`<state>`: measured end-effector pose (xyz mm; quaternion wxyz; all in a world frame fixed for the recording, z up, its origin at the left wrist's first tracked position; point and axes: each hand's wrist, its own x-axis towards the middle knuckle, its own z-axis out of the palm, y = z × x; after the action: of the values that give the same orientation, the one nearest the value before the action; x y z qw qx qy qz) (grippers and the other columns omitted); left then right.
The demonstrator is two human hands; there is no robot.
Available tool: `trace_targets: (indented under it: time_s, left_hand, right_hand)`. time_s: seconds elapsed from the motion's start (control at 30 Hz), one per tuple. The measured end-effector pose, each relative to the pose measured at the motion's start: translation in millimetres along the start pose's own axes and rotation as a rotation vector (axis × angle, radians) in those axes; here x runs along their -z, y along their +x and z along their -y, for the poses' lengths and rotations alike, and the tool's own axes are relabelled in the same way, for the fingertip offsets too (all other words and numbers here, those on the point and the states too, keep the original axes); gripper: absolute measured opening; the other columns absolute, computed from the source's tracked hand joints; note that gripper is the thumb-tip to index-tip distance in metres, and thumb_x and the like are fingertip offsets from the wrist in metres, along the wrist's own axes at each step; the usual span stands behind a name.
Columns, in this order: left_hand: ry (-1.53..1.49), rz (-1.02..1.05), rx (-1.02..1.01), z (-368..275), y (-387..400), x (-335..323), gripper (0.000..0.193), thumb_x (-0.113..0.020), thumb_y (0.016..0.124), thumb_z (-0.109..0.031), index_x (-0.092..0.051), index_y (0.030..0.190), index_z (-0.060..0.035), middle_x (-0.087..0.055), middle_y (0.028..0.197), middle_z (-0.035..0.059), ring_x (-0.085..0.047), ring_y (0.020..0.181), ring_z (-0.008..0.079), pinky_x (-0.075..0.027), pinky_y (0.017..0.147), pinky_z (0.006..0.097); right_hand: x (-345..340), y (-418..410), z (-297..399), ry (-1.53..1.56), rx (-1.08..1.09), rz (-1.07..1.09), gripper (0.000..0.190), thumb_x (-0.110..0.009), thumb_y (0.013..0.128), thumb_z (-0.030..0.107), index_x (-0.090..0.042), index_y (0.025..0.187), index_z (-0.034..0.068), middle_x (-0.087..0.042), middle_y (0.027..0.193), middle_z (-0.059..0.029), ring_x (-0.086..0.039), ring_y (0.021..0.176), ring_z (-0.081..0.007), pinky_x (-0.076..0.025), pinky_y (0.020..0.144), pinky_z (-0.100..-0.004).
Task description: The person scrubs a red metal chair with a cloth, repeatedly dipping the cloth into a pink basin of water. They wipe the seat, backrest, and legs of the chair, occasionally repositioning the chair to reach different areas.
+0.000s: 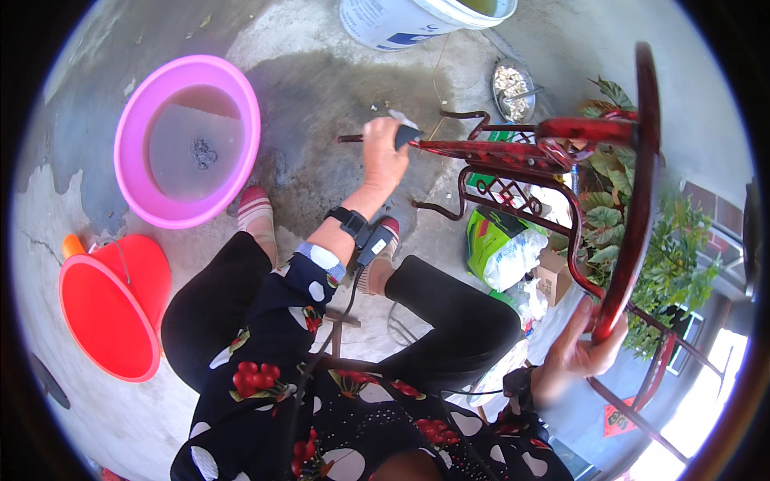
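My left hand (384,153) grips a dark cloth or pad (407,137) against a leg end of a dark red painted furniture frame (499,155). Something whitish shows beyond the fingers; what it is, I cannot tell. Lattice panels, curled legs and a long curved rail (643,180) make up the frame, which lies tipped on its side. At the lower right, my right hand (580,349) is closed around the near end of that rail, thumb and fingers on either side. Both wrists wear dark bands.
A pink basin (248,180) with murky water and a grey scouring ball (203,154) stands left. Below it is a red bucket (159,258). Beyond are a white bucket (397,24) and a metal bowl (511,90). Plants (656,264) and a green bag (490,240) flank the frame.
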<state>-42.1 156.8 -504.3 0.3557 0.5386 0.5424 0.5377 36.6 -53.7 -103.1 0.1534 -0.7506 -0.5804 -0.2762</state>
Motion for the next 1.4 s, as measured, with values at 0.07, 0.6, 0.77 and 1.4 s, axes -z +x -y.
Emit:
trace_targets:
  time_s: [0.07,0.6,0.77,1.4]
  left_hand:
    - [-0.02,0.117,-0.115,-28.4,-8.4,-4.4,0.042,-0.085,0.08,0.005,-0.075,0.119,-0.0055,-0.073,0.122,0.0155,-0.066,0.12,0.0431,-0.053,0.108,0.0512]
    - [-0.622,0.207,-0.001,-223.3,14.2,16.4,0.029,-0.085,0.092,-0.007,-0.075,0.119,-0.0032,-0.072,0.118,0.0156,-0.07,0.117,0.0399,-0.055,0.104,0.0479]
    - [-0.211,0.325,0.171,-193.8,16.4,22.8,0.029,-0.08,0.099,-0.01,-0.076,0.126,-0.0013,-0.075,0.12,0.0142,-0.074,0.113,0.0317,-0.056,0.102,0.0405]
    - [-0.686,0.217,0.234,-330.3,-35.5,58.7,0.026,-0.082,0.102,-0.014,-0.078,0.122,0.0008,-0.081,0.114,0.0084,-0.074,0.1,0.0192,-0.059,0.091,0.0374]
  right_hand:
    - [2.9,6.5,2.9,0.03,0.047,0.021,0.029,-0.09,0.096,0.011,-0.076,0.118,-0.002,-0.073,0.087,-0.0084,-0.066,0.07,-0.0216,-0.05,0.066,-0.0351]
    - [32.2,30.7,-3.1,0.13,0.238,-0.054,0.028,-0.093,0.082,0.002,-0.079,0.105,0.008,-0.074,0.083,-0.003,-0.061,0.061,-0.0207,-0.046,0.065,-0.0354]
    - [40.9,27.9,-4.4,0.137,0.222,-0.071,0.028,-0.092,0.082,0.004,-0.078,0.105,0.009,-0.073,0.082,-0.0053,-0.07,0.069,-0.0262,-0.049,0.068,-0.0364]
    - [67.1,21.5,-19.3,0.2,0.278,-0.175,0.025,-0.09,0.083,0.015,-0.076,0.104,0.013,-0.069,0.083,-0.0045,-0.07,0.072,-0.0289,-0.051,0.067,-0.0429]
